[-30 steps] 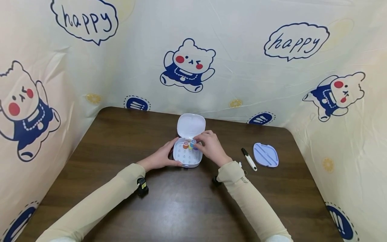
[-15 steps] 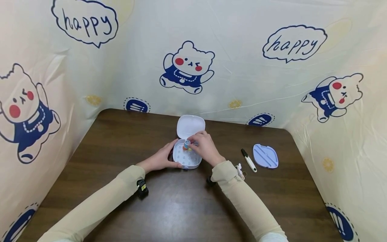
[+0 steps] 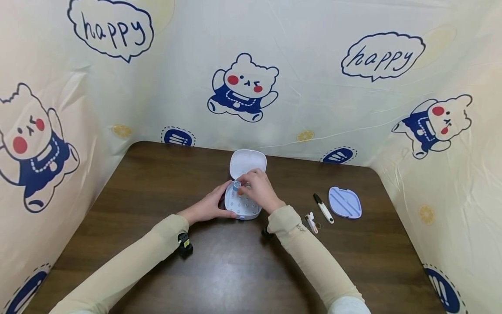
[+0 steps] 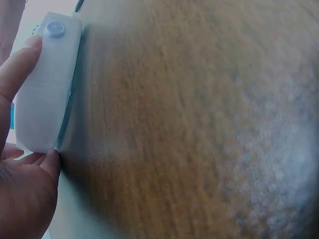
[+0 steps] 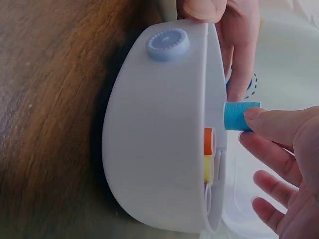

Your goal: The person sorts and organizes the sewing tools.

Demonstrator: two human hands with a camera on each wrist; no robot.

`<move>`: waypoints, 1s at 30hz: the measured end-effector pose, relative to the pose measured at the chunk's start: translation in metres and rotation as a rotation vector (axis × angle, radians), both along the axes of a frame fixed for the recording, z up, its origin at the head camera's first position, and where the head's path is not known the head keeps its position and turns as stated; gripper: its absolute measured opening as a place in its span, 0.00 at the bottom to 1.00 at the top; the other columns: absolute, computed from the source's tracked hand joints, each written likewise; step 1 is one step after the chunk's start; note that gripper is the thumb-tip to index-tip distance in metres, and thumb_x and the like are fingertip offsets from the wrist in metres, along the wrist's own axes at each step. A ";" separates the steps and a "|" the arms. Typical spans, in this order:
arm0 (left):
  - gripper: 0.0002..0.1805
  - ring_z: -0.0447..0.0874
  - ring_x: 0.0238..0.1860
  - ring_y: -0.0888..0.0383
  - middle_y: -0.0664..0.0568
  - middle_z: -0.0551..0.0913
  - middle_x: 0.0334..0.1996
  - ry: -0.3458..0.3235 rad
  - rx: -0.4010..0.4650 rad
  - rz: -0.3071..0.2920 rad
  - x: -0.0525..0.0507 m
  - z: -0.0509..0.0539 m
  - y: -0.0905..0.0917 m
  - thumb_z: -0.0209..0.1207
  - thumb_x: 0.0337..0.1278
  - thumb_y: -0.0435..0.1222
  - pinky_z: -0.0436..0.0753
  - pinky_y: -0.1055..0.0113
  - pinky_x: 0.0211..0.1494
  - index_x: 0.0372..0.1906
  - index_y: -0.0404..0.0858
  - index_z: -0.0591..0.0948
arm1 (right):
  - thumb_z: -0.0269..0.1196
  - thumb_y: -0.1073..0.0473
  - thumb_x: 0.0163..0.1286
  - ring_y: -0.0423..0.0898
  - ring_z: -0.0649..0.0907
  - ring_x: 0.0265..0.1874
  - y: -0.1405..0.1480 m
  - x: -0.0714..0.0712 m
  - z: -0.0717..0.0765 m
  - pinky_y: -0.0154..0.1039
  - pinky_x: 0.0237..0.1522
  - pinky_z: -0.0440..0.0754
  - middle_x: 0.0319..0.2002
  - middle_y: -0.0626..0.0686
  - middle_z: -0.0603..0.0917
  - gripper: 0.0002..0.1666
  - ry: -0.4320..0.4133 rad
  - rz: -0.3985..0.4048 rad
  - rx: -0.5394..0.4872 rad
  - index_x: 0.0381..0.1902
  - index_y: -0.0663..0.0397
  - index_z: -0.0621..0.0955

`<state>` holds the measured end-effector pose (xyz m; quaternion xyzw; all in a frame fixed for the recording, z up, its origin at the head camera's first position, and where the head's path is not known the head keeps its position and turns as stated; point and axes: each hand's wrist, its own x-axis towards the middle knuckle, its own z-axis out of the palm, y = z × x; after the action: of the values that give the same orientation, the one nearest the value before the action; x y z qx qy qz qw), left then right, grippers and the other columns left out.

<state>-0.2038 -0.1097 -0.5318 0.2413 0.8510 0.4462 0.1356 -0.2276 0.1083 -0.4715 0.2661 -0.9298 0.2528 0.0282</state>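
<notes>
A white sewing box (image 3: 243, 215) stands on the table, its lid (image 3: 248, 163) raised behind it. My left hand (image 3: 209, 204) grips its left side, with the thumb at the front wall beside the round lilac button (image 4: 55, 30). Between thumb and fingers of my right hand (image 3: 259, 190) I pinch a blue thread spool (image 5: 239, 116), held over the back left part of the box. Inside, an orange spool (image 5: 208, 141) and a yellow spool (image 5: 208, 169) show past the rim. Part of a pale spool (image 5: 208, 198) follows them. Small pegs cover the box floor.
To the right on the brown table (image 3: 219, 270) lie a lilac tray insert (image 3: 344, 203), a white tool with a black end (image 3: 323, 208) and a small white and pink item with a ring (image 3: 311, 223). A printed curtain (image 3: 298, 96) surrounds the table.
My right hand has carried the blue spool leftward over the box, past the orange spool, to the back left. The small white and pink item has come into view. My left hand stays on the box.
</notes>
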 end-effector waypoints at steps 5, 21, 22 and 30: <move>0.64 0.57 0.79 0.38 0.32 0.55 0.79 -0.004 0.004 -0.004 0.000 0.000 0.000 0.78 0.54 0.47 0.61 0.41 0.78 0.84 0.32 0.47 | 0.74 0.58 0.68 0.49 0.77 0.53 -0.003 -0.001 -0.001 0.49 0.59 0.74 0.41 0.47 0.90 0.11 -0.026 -0.021 0.008 0.47 0.51 0.90; 0.65 0.55 0.79 0.39 0.34 0.53 0.81 -0.021 -0.009 -0.001 0.001 0.000 0.000 0.77 0.54 0.49 0.60 0.41 0.78 0.84 0.35 0.46 | 0.74 0.57 0.68 0.50 0.78 0.56 -0.010 -0.006 -0.009 0.50 0.59 0.74 0.42 0.48 0.89 0.11 0.053 0.009 0.108 0.48 0.50 0.90; 0.65 0.55 0.80 0.39 0.34 0.53 0.81 -0.022 -0.010 0.001 0.001 0.000 0.000 0.77 0.54 0.49 0.60 0.41 0.78 0.84 0.35 0.46 | 0.73 0.57 0.69 0.51 0.77 0.56 -0.010 -0.006 -0.009 0.50 0.58 0.74 0.42 0.49 0.89 0.11 0.051 0.007 0.113 0.48 0.50 0.90; 0.65 0.55 0.80 0.40 0.35 0.53 0.81 -0.028 -0.013 0.004 0.001 0.003 0.000 0.77 0.54 0.49 0.60 0.42 0.78 0.85 0.36 0.46 | 0.74 0.57 0.68 0.51 0.77 0.54 -0.012 -0.008 -0.008 0.50 0.57 0.74 0.40 0.50 0.86 0.09 0.084 -0.007 0.134 0.45 0.51 0.91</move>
<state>-0.2026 -0.1093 -0.5287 0.2324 0.8526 0.4441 0.1480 -0.2358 0.0962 -0.4796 0.2744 -0.9436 0.1784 0.0504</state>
